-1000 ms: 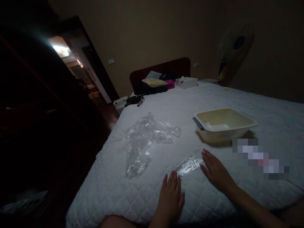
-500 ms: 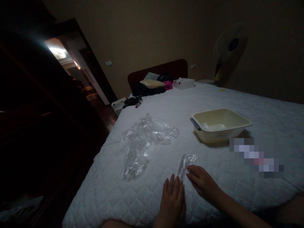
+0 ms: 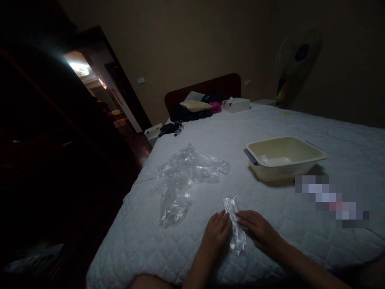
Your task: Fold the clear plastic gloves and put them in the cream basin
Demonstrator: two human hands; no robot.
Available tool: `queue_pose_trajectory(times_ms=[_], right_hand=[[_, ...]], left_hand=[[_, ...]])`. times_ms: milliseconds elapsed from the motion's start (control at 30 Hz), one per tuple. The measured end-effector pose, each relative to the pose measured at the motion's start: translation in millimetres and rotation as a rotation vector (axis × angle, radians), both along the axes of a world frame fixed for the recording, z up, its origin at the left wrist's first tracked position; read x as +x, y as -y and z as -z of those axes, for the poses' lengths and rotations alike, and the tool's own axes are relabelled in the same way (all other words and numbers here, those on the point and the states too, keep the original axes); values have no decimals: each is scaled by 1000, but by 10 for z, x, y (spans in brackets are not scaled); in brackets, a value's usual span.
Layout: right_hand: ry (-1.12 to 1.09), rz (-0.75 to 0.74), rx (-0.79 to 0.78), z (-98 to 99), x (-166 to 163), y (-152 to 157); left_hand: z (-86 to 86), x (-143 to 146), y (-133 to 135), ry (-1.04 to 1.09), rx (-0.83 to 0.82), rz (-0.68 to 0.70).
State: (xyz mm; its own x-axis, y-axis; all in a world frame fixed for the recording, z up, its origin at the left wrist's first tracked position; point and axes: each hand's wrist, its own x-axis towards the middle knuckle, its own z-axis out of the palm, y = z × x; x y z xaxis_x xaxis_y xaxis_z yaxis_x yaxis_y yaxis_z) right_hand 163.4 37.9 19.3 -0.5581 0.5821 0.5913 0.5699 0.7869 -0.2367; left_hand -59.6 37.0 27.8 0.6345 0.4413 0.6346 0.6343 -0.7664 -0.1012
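A clear plastic bag (image 3: 235,228), folded into a narrow strip, lies lengthwise on the white quilted bed cover (image 3: 270,249) in front of me. My left hand (image 3: 215,233) rests along its left edge, fingers stretched out and the tips touching the plastic. From the right, my right hand (image 3: 260,230) reaches in with extended fingers, their tips on the strip's other edge; its thumb is hidden. Farther left, a heap of loose, crumpled clear plastic bags (image 3: 183,172) is spread over the cover.
A cream plastic basin (image 3: 285,172) with grey handles stands on the bed to the right. A blurred-out object (image 3: 331,200) lies in front of it. Toward the headboard (image 3: 204,88) are piled clothes (image 3: 192,114) and a white tissue box (image 3: 236,105). A fan (image 3: 300,54) stands back right.
My left hand has moved up to the strip's left edge. The strip now looks straighter and narrower, with more of it showing between my hands. The view has shifted slightly.
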Motion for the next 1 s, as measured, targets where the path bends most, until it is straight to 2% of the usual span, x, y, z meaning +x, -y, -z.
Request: queue_pose_trajectory(times_ms=[133, 300, 400, 633, 1000], right_hand=[[-51, 54, 10, 32, -13, 3], [-68, 66, -66, 4, -35, 1], [-74, 77, -136, -33, -41, -3], [-91, 61, -218, -62, -29, -38], [-138, 95, -281, -73, -26, -47]], left_hand=[[71, 80, -18, 88, -117, 18], [23, 11, 58, 251, -396, 17], [-2, -8, 76, 341, -489, 34], [-43, 48, 85, 414, -581, -74], [-2, 16, 75, 350, -518, -70]])
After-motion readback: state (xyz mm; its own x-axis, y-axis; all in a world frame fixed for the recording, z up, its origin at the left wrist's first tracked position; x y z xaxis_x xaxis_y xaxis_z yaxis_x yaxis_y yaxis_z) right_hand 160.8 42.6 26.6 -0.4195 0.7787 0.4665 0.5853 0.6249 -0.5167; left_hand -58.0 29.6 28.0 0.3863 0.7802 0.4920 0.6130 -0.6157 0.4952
